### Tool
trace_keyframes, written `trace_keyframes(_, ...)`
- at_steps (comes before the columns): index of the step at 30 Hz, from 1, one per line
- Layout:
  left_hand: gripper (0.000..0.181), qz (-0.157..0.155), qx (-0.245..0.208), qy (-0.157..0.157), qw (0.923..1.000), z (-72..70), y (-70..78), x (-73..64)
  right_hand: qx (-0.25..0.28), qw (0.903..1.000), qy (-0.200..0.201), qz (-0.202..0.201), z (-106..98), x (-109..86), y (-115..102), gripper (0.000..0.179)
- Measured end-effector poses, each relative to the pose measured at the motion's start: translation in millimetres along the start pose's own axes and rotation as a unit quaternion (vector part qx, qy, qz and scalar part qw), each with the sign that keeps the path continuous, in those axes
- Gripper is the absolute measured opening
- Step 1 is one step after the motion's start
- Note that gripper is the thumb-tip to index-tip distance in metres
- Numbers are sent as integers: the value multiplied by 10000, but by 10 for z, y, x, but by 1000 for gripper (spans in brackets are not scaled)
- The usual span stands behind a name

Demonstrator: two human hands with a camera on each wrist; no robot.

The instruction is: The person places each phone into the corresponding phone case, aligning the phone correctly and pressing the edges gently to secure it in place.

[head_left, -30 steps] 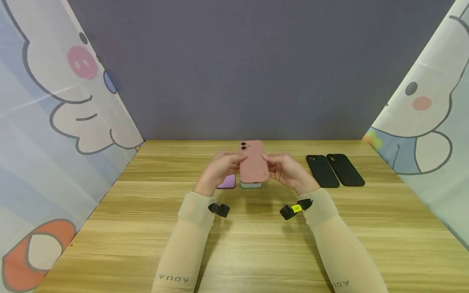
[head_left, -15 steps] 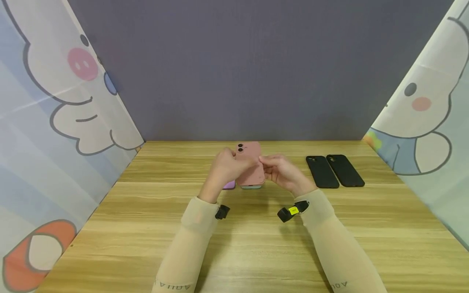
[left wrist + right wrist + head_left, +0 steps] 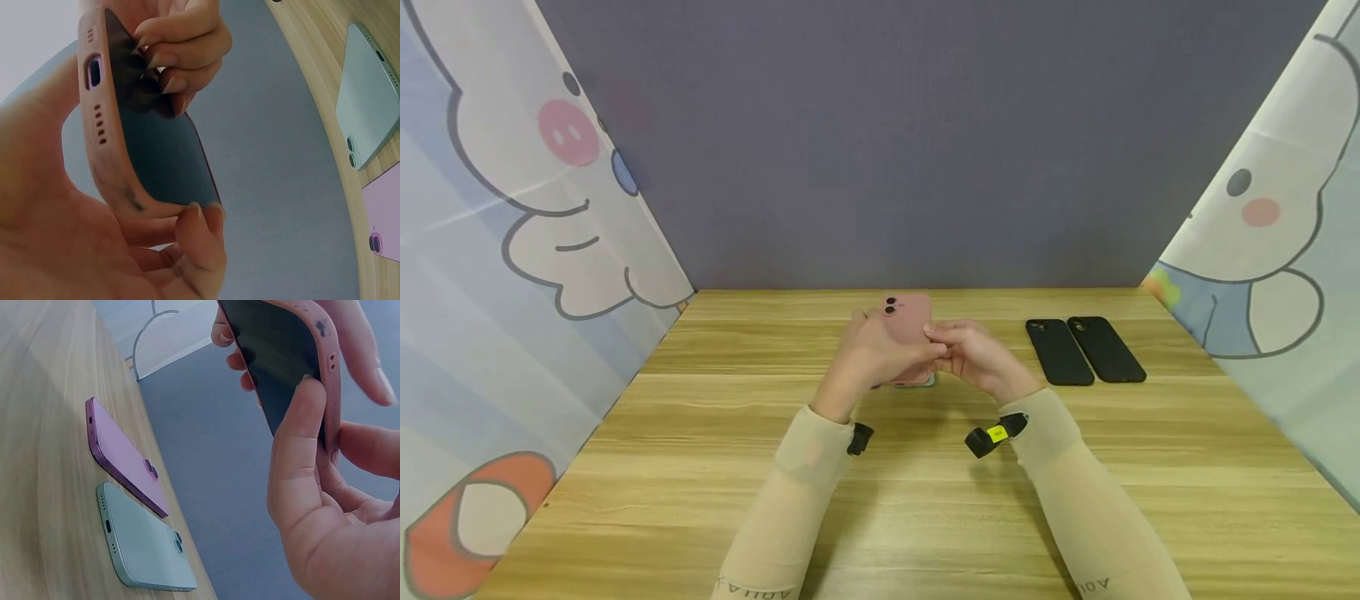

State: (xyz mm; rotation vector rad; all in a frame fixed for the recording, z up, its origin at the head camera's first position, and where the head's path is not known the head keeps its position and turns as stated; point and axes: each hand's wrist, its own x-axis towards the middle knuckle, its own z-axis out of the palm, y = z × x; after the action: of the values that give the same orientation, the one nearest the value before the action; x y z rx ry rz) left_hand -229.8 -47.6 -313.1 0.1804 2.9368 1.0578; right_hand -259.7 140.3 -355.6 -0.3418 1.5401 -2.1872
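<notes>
A phone in a pink case is held up over the table, camera side toward the head view. Its dark screen shows from below in the left wrist view. My left hand grips the left edge, fingers curled round a lower corner, its thumb stretched across the back to the right edge. My right hand pinches the right edge; in the right wrist view a fingertip presses the rim beside the screen. A mint phone and a purple phone lie beneath, mostly hidden in the head view.
Two black phone cases lie side by side on the wooden table, right of my hands. A dark grey panel rises at the table's far edge, with cartoon-printed cloths on both sides.
My left hand has slid right over the phone's back, its thumb going from the left edge to the right edge. The cased phone has shifted slightly left and lower in view.
</notes>
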Motion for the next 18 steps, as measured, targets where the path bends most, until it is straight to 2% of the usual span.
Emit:
trace_keyframes(6, 78, 57, 262, 12, 9996, 18, 21, 2, -109, 9999, 50, 73, 6, -2, -1, 28)
trace_keyframes(10, 75, 123, 329, 0, 9994, 26, 22, 6, -213, 9997, 35, 77, 14, 4, 2, 29)
trace_keyframes(13, 81, 89, 317, 12, 9995, 40, 19, 7, -231, 9997, 28, 60, 18, 0, 5, 28)
trace_keyframes(18, 96, -141, 285, 90, 9995, 70, 8, -2, -264, 9996, 42, 70, 29, 3, 22, 25)
